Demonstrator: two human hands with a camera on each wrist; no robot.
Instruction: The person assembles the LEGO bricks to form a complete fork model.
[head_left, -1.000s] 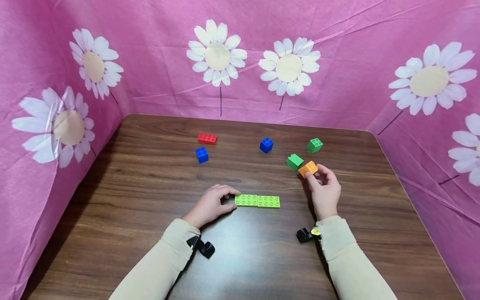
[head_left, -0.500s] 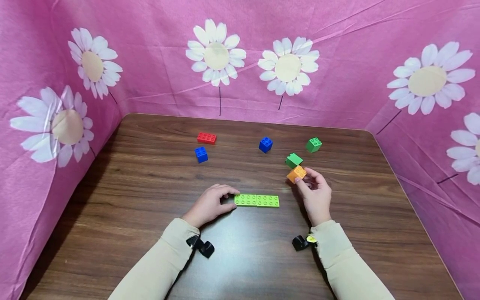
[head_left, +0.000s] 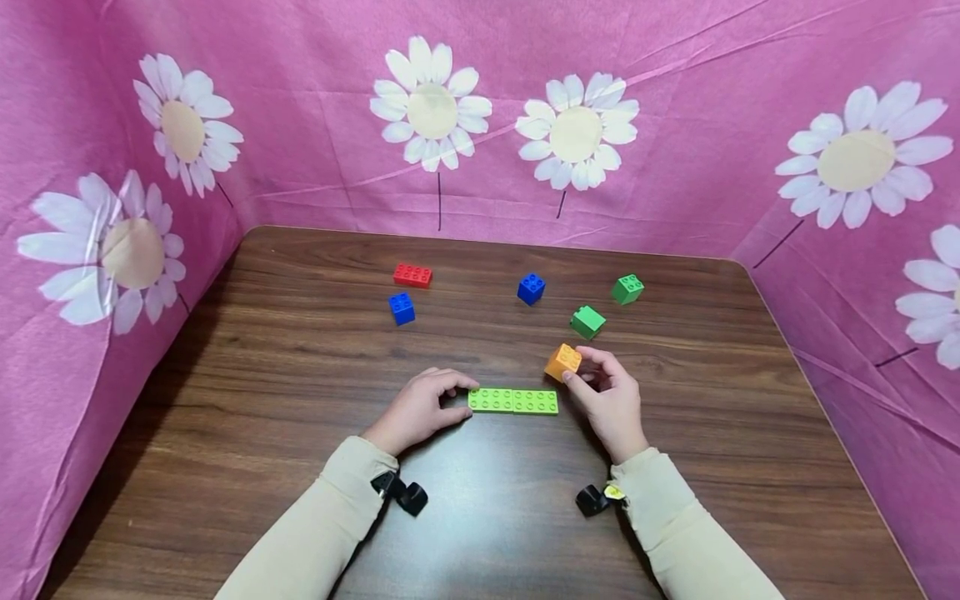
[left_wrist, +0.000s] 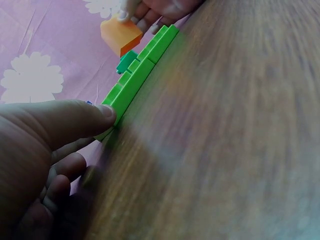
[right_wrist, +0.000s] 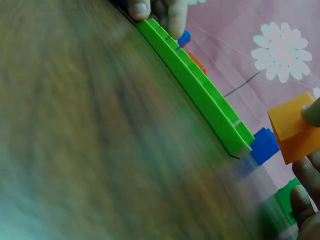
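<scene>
Two lime-green building bricks [head_left: 513, 402] lie end to end on the table, studs up, forming one strip. My left hand [head_left: 424, 407] pinches the strip's left end between thumb and fingers; in the left wrist view the thumb [left_wrist: 80, 120] presses its near side. An orange building brick [head_left: 563, 362] is held between the thumb and fingers of my right hand [head_left: 609, 402], tilted and raised just behind the strip's right end. In the right wrist view the orange brick [right_wrist: 295, 127] is apart from the lime-green strip [right_wrist: 200, 95].
Farther back on the wooden table [head_left: 300, 358] sit a red brick [head_left: 413, 276], two blue bricks [head_left: 402, 309] and two green ones, one upright [head_left: 627, 289] and one tipped over [head_left: 587, 322]. Pink flowered cloth [head_left: 315, 108] surrounds the table's back and sides.
My right hand has carried the orange brick left and toward me, from beside the tipped green brick to near the strip's right end. The left hand and the strip have stayed put.
</scene>
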